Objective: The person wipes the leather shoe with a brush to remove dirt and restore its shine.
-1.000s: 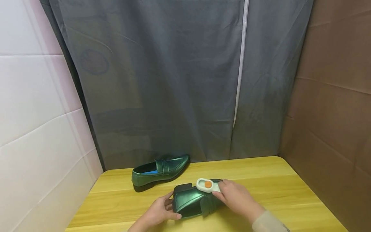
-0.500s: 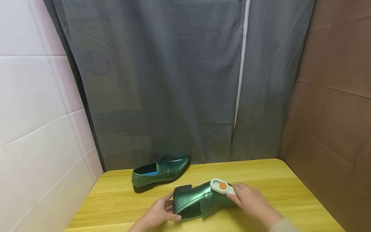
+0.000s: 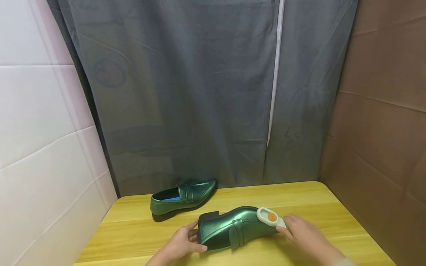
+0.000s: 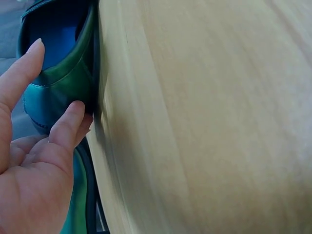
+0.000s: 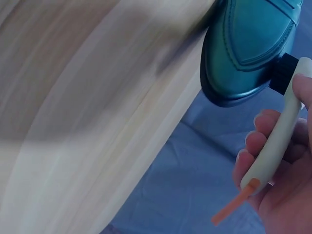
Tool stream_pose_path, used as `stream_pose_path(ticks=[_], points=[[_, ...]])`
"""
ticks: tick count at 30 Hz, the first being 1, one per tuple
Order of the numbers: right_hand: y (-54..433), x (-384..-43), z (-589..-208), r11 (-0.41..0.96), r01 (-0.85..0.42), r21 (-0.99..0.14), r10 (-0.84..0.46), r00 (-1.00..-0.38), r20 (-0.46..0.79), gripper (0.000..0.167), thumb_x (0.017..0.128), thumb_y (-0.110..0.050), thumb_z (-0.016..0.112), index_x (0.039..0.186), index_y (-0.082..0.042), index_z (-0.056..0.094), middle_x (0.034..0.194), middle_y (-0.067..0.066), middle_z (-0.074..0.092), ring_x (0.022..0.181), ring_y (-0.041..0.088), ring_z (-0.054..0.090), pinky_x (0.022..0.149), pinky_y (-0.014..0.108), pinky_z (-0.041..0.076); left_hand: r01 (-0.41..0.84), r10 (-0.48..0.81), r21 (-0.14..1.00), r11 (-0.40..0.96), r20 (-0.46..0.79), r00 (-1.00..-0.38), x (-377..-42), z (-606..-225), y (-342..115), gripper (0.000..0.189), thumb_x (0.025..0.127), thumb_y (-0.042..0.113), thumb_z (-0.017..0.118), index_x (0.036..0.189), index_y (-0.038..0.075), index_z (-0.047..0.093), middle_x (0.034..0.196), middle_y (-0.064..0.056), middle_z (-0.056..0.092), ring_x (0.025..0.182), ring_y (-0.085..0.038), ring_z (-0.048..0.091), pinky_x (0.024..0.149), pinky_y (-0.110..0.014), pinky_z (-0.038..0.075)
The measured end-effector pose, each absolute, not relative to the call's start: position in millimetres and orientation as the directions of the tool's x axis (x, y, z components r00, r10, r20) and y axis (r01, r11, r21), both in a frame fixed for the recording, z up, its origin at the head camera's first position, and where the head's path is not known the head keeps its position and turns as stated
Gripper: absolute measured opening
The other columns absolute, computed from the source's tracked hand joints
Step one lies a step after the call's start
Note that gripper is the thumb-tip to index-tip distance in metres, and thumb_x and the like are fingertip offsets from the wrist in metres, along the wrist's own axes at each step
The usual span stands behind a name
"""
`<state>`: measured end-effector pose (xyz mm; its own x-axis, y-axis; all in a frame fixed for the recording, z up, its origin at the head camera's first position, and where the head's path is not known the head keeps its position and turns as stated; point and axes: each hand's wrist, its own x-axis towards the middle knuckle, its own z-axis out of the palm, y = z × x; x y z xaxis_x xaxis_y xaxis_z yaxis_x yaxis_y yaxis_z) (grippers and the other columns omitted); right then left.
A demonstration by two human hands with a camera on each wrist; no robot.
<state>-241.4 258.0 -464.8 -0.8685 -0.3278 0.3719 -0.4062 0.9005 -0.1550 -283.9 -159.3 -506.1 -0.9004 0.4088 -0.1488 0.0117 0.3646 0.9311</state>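
A shiny green loafer (image 3: 246,221) lies tilted on its side near the table's front, opening toward me and toe to the right. My left hand (image 3: 181,242) holds its heel end; in the left wrist view the thumb is at the opening's rim and the fingertips (image 4: 75,108) touch the heel. With my right hand (image 3: 307,236) I grip a pale shoe brush (image 3: 266,216) with an orange round spot. Its dark bristles (image 5: 282,74) meet the side of the toe in the right wrist view. An orange strap (image 5: 234,202) hangs from the handle's end.
A matching green loafer (image 3: 184,199) with a blue insole stands upright at the back left of the wooden table (image 3: 123,221). Behind the table hangs a grey curtain (image 3: 199,92). A white panel (image 3: 43,129) borders the left side, a brown one (image 3: 382,111) the right.
My right hand has slid the brush rightward along the loafer, from the side near the heel to the toe. The left hand has stayed at the heel.
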Motion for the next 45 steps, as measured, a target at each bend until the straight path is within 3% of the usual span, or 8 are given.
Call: stream_pose_path(ticks=[14, 19, 26, 33, 42, 45], points=[[270, -239, -467, 0.922, -0.34, -0.185, -0.269, -0.907, 0.323, 0.027, 0.098, -0.047, 0.061, 0.083, -0.026, 0.055, 0.075, -0.016, 0.044, 0.065, 0.001, 0.038, 0.058, 0.023, 0.036, 0.025, 0.424, 0.939, 0.342, -0.13, -0.896, -282, -501, -160, 0.105, 0.082, 0.024, 0.086, 0.152, -0.018, 0.02, 0.143, -0.038, 0.048, 0.132, -0.049, 0.051, 0.102, -0.047, 0.052], [274, -238, -470, 0.926, -0.322, -0.198, -0.248, -0.913, 0.323, 0.028, 0.098, -0.044, 0.063, 0.082, -0.024, 0.054, 0.074, -0.015, 0.043, 0.064, 0.002, 0.037, 0.057, 0.023, 0.036, 0.039, 0.406, 0.94, 0.34, -0.11, -0.907, -285, -501, -158, 0.097, 0.086, 0.029, 0.082, 0.149, -0.018, 0.027, 0.14, -0.037, 0.052, 0.129, -0.047, 0.056, 0.097, -0.045, 0.056], [278, -239, -469, 0.915, -0.241, -0.324, -0.172, -0.958, 0.229, 0.026, 0.102, -0.042, 0.059, 0.087, -0.021, 0.055, 0.076, -0.011, 0.047, 0.066, 0.004, 0.042, 0.058, 0.024, 0.038, 0.119, 0.401, 0.936, 0.33, -0.025, -0.916, -290, -498, -154, 0.081, 0.094, 0.03, 0.074, 0.147, -0.017, 0.034, 0.139, -0.035, 0.055, 0.124, -0.042, 0.061, 0.092, -0.042, 0.058], [279, -242, -467, 0.908, -0.233, -0.348, -0.149, -0.956, 0.251, 0.027, 0.103, -0.04, 0.058, 0.101, -0.014, 0.063, 0.089, -0.006, 0.059, 0.081, 0.008, 0.055, 0.068, 0.032, 0.051, 0.111, 0.356, 0.905, 0.411, -0.047, -0.933, -294, -496, -151, 0.082, 0.095, 0.045, 0.069, 0.148, -0.011, 0.039, 0.141, -0.029, 0.056, 0.124, -0.036, 0.063, 0.093, -0.042, 0.058], [277, -244, -467, 0.908, -0.233, -0.349, -0.151, -0.957, 0.246, 0.028, 0.102, -0.041, 0.059, 0.097, -0.014, 0.06, 0.085, -0.005, 0.054, 0.075, 0.009, 0.049, 0.062, 0.029, 0.045, 0.186, 0.296, 0.855, 0.484, 0.039, -0.954, -298, -492, -144, 0.072, 0.099, 0.048, 0.061, 0.148, -0.002, 0.046, 0.146, -0.024, 0.054, 0.127, -0.033, 0.06, 0.102, -0.048, 0.052], [275, -244, -467, 0.91, -0.232, -0.345, -0.151, -0.957, 0.246, 0.028, 0.101, -0.042, 0.059, 0.097, -0.014, 0.06, 0.084, -0.006, 0.053, 0.074, 0.009, 0.048, 0.061, 0.029, 0.044, 0.21, 0.285, 0.829, 0.517, 0.065, -0.956, -302, -490, -143, 0.065, 0.1, 0.048, 0.059, 0.148, 0.006, 0.05, 0.133, -0.017, 0.066, 0.116, -0.027, 0.067, 0.101, -0.045, 0.053]])
